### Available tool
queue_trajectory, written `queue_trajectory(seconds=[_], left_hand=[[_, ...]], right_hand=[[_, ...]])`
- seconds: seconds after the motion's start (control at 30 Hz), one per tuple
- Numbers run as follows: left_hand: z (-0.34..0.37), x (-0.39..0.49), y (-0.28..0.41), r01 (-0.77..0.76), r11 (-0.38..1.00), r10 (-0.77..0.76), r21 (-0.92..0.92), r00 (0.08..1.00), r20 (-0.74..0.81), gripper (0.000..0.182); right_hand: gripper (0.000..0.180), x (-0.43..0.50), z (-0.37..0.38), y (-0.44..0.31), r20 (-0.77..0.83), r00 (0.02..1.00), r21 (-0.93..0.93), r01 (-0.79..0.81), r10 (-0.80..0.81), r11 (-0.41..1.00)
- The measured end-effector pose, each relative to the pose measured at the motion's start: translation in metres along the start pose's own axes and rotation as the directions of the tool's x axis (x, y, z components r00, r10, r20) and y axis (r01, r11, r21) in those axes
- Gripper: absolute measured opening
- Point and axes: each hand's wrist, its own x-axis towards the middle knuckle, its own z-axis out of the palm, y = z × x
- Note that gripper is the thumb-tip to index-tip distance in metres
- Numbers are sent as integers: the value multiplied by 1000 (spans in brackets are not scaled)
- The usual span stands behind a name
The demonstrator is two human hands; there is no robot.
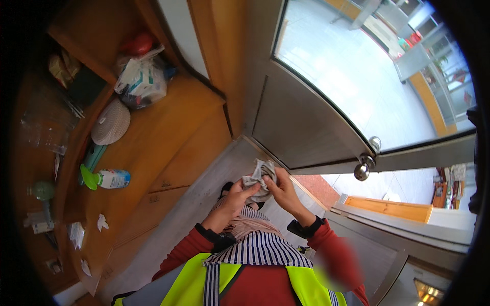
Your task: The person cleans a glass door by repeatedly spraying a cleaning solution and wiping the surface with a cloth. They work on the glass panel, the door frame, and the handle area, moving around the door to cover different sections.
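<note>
A crumpled light grey cloth (264,170) is bunched between my two hands in front of my body. My left hand (238,197) grips its lower left side, with the thumb pressed on the folds. On the other side, my right hand (284,193) pinches the cloth with thumb and fingers. Beyond it stands a metal-framed glass door (306,126), swung partly open, with a round metal knob (363,170) to the right of my hands. The cloth hides most of my fingertips.
To the left, a wooden cabinet top (164,118) carries a spray bottle (111,178), a round woven lid-like item (111,121), a filled plastic bag (143,80) and crumpled tissue (102,222). Tiled floor (383,187) shows through the doorway. Another metal door panel (363,237) is at right.
</note>
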Motion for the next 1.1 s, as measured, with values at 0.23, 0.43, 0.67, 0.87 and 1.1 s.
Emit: queue_trajectory(seconds=[0.23,0.43,0.67,0.87,1.1], left_hand=[[-46,-4,34,-31,995,39,93,995,-95,33],[-105,-18,108,-291,936,334,197,911,-243,41],[-176,-26,192,-396,709,670,584,637,-381,49],[-198,-12,217,-417,613,752,671,569,-333,48],[-249,28,232,-369,598,758,711,548,-353,50]], right_hand=[[38,-13,2,-13,195,959,203,-243,204,948],[33,-55,-7,29,44,934,78,-356,353,931],[28,-174,-34,131,-408,634,146,-665,657,733],[24,-282,-36,162,-573,353,306,-745,739,593],[24,-363,9,178,-553,269,192,-880,789,435]])
